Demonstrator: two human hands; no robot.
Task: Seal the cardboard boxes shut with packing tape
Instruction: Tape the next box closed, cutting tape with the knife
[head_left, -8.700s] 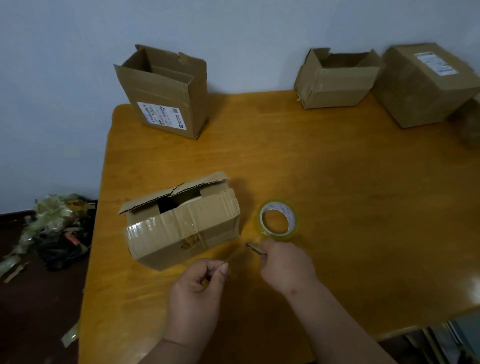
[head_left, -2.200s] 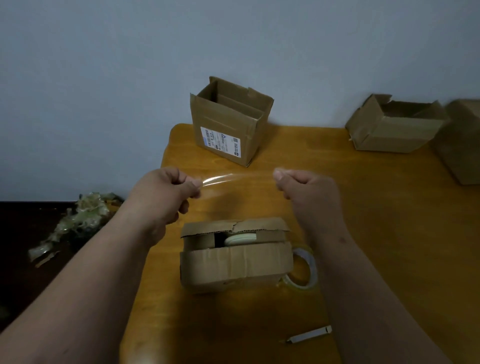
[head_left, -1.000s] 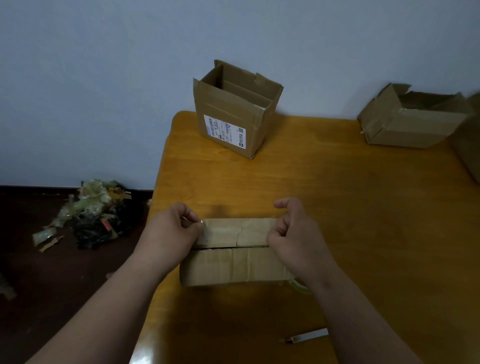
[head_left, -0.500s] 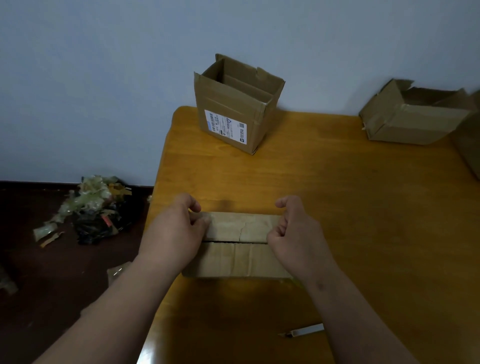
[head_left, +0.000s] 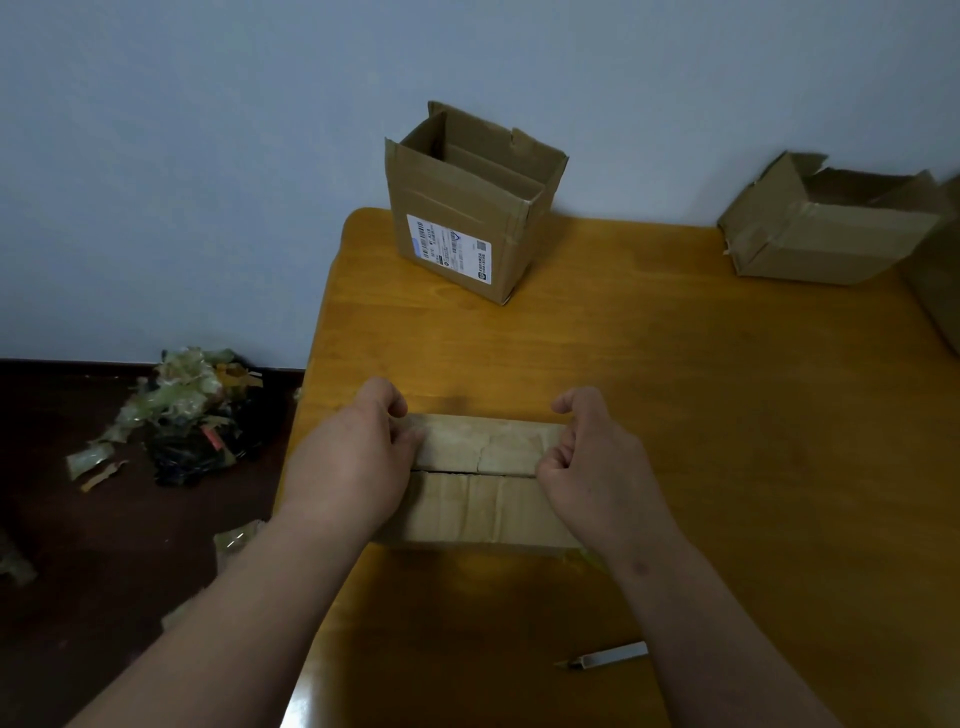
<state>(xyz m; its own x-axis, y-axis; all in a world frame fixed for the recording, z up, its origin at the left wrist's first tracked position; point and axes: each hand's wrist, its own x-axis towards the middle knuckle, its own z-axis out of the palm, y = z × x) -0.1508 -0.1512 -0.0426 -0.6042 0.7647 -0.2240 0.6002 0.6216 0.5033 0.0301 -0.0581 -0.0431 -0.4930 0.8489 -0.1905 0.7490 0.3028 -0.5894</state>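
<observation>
Two hands worked the nearest cardboard box, which sat on the wooden table close to its left edge, flaps folded down with a dark seam running across the top. The left hand curled over the box's left end and the right hand over its right end, fingers bent and thumbs pressed toward the top flap. Whether either still pinched a strip of clear tape could not be told, since no tape showed plainly on the cardboard. The step in hand looked like laying or pressing a strip onto the closed flaps. If so, the next move would call for smoothing it along the top and down both ends, while holding the flaps shut so the seam did not spring open. A small cutter lay near the front edge, well apart from the hands. An open labelled box stood at the far left corner, and another open box lay on its side at the far right, both unsealed.
</observation>
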